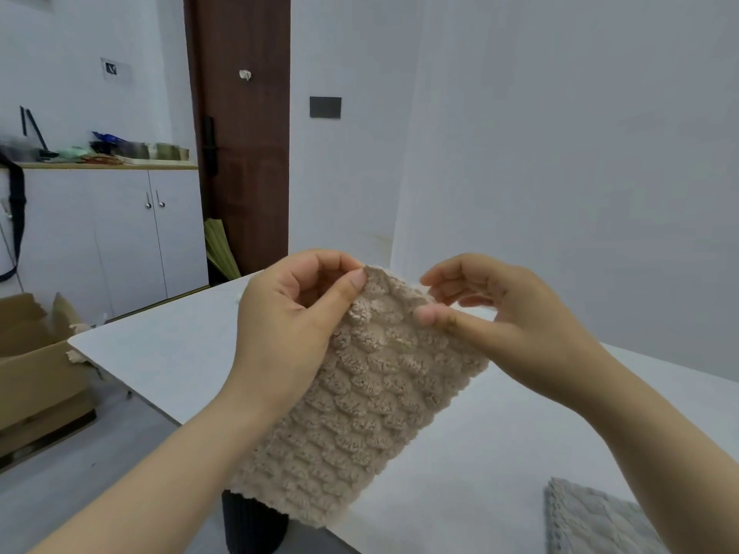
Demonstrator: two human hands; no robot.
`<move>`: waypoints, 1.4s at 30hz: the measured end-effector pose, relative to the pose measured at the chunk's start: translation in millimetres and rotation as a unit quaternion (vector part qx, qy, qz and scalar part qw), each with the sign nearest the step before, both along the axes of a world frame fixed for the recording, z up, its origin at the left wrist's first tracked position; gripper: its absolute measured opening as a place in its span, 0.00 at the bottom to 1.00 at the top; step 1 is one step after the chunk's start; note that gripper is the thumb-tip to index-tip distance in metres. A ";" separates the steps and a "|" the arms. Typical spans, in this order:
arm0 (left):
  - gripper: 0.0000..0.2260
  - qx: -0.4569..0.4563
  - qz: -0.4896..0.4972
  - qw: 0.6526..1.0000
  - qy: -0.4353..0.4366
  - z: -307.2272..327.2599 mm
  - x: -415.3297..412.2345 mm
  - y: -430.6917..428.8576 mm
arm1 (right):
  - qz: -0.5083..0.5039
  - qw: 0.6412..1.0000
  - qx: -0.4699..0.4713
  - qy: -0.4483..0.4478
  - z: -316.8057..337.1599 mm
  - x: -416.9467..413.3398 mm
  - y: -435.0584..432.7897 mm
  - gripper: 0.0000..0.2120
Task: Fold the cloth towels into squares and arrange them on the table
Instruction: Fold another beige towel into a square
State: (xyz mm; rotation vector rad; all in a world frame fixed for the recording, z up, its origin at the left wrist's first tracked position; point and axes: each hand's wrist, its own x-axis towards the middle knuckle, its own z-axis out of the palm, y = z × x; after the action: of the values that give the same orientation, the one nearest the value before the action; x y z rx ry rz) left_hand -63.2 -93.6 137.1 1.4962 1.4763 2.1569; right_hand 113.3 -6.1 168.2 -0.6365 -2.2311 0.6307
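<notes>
**Beige towel held up by its top edge above the white table**

The left hand (294, 313) pinches the top left corner of a beige towel (360, 397), thumb pressed on the near face and fingers curled behind it. The right hand (500, 313) grips the top right corner the same way, thumb lying flat across the plush front and the other fingers bent behind the edge. Both hands are clamped on the cloth, close together, with only the towel's narrow top edge between them.

The towel hangs down from that edge as a long, narrow rectangle, tilted so its lower end swings toward the left. Its surface is thick and fluffy, worked into rows of rounded, scale-like puffs. It is lifted off the table (168, 353), a smooth white top with a rounded corner.

At the lower right, a grey towel (592, 521) with a similar ribbed pile lies flat on the table, partly cut off by the frame. A dark ribbed cylinder (252, 525) stands below the table edge. On the floor to the left sits an open cardboard box (36, 373).
</notes>
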 end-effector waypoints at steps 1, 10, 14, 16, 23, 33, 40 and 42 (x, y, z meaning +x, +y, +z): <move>0.04 -0.001 -0.008 1.000 0.009 1.3 3.1 -0.4 | 0.013 1.000 -0.001 0.003 1.1 -3.7 -2.0 0.14; 0.15 -0.061 -0.092 0.994 -0.016 -13.7 0.9 -6.3 | 0.019 1.000 0.008 0.021 -0.8 -13.5 -4.7 0.05; 0.14 -0.107 -0.085 0.990 -0.024 -32.3 -1.2 -6.8 | 0.011 1.000 -0.015 0.015 -1.2 -11.0 -1.1 0.05; 0.13 -0.101 -0.086 0.991 -0.022 -37.7 -0.5 -6.3 | 0.023 0.999 -0.034 0.002 -0.7 -11.6 -1.2 0.05; 0.08 -0.085 -0.100 0.991 -0.011 -47.1 5.4 -7.1 | 0.016 1.000 -0.016 0.014 0.7 -12.3 -1.6 0.08; 0.24 -0.155 -0.075 0.983 0.060 -79.6 -1.1 -10.7 | -0.020 0.999 -0.005 0.050 0.0 -7.1 8.3 0.07; 0.24 -0.206 -0.076 0.972 0.081 -98.7 -7.0 -11.9 | -0.055 0.997 -0.004 0.061 -4.8 2.0 19.1 0.07; 0.23 -0.225 -0.073 0.968 0.090 -102.6 -9.6 -11.9 | -0.060 0.996 -0.012 0.068 -6.9 4.1 21.6 0.06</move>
State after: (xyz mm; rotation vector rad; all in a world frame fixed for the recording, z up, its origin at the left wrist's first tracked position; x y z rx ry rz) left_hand -72.8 -105.6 34.5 1.5941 1.7019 1.5021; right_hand 117.4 15.5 161.3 -0.7125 -2.0462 0.6214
